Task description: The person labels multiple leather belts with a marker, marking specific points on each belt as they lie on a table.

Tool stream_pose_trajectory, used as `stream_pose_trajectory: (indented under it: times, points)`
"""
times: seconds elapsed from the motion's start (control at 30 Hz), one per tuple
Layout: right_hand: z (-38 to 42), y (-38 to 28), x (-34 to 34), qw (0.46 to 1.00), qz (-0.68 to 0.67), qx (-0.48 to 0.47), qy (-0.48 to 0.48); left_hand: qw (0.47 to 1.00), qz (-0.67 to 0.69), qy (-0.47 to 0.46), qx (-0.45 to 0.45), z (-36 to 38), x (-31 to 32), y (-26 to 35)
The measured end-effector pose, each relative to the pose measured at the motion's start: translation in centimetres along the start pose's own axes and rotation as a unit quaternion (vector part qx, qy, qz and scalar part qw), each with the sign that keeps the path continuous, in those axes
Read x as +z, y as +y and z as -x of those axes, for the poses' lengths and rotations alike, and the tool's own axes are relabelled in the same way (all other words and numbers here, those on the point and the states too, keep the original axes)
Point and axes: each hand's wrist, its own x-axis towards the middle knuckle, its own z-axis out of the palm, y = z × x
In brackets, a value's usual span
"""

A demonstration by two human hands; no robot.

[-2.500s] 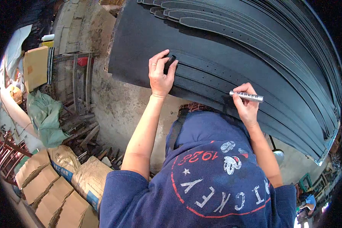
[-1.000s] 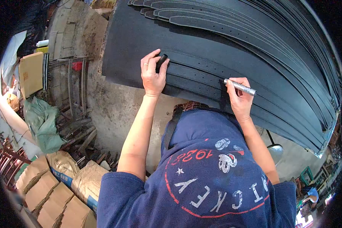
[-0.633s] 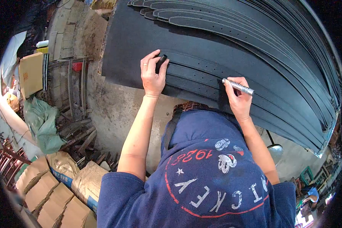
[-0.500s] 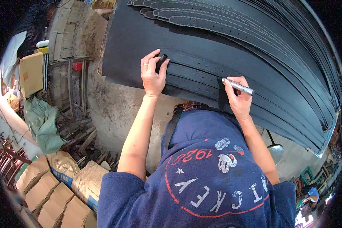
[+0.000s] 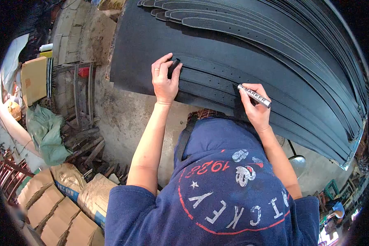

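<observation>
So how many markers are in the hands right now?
1: the marker is in the right hand, tip on the belts. The left hand holds only a black cap.

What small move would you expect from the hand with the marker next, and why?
Probably a short stroke along the belt. The right hand grips the marker with its tip down on the black strap, while the left hand pins the strap end and holds the cap.
</observation>
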Motion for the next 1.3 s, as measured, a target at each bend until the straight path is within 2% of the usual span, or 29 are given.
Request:
stream_pose_trajectory:
  times: [0.17, 0.27, 0.37, 0.4, 0.5, 0.63, 0.77, 0.9, 0.97, 1.17, 1.3]
  points:
    - [-0.2, -0.3, 0.0, 1.0, 0.02, -0.004, -0.013, 1.0, 0.0, 0.001, 0.003, -0.2, -0.1, 0.3]
    - [-0.2, 0.0, -0.3, 0.996, 0.071, -0.042, -0.041, 1.0, 0.001, -0.002, 0.002, -0.2, -0.1, 0.2]
    - [-0.6, 0.2, -0.2, 0.978, 0.112, -0.174, -0.035, 1.0, 0.0, -0.002, 0.002, -0.2, -0.2, 0.4]
    - [-0.6, 0.0, 0.0, 0.978, 0.11, -0.175, -0.03, 1.0, -0.002, 0.0, 0.004, -0.3, -0.2, 0.4]
    - [-0.1, -0.4, 0.0, 0.996, 0.065, -0.046, -0.034, 1.0, 0.008, 0.001, 0.009, -0.1, -0.2, -0.1]
    - [-0.2, -0.3, 0.1, 0.995, 0.066, -0.063, -0.025, 0.994, 0.069, 0.066, -0.044, 0.0, 0.1, 0.1]
    - [-0.2, -0.2, 0.2, 0.995, 0.067, -0.066, -0.024, 0.999, 0.02, 0.021, -0.045, 0.1, -0.2, 0.1]
    - [-0.1, -0.3, 0.1, 0.998, 0.046, -0.031, -0.031, 0.999, -0.017, 0.038, -0.003, 0.0, 0.2, -0.7]
    - [-0.1, -0.3, 0.3, 0.998, 0.049, -0.031, -0.023, 0.999, 0.004, 0.037, -0.028, 0.0, 0.0, -0.2]
    - [-1.5, -2.3, 4.1, 0.991, -0.067, 0.002, -0.113, 0.999, 0.015, 0.039, -0.034, -0.1, 0.0, -0.4]
    - [-2.9, -2.1, 6.6, 0.985, -0.024, -0.088, -0.149, 0.999, 0.007, 0.041, -0.032, 0.0, 0.2, -0.5]
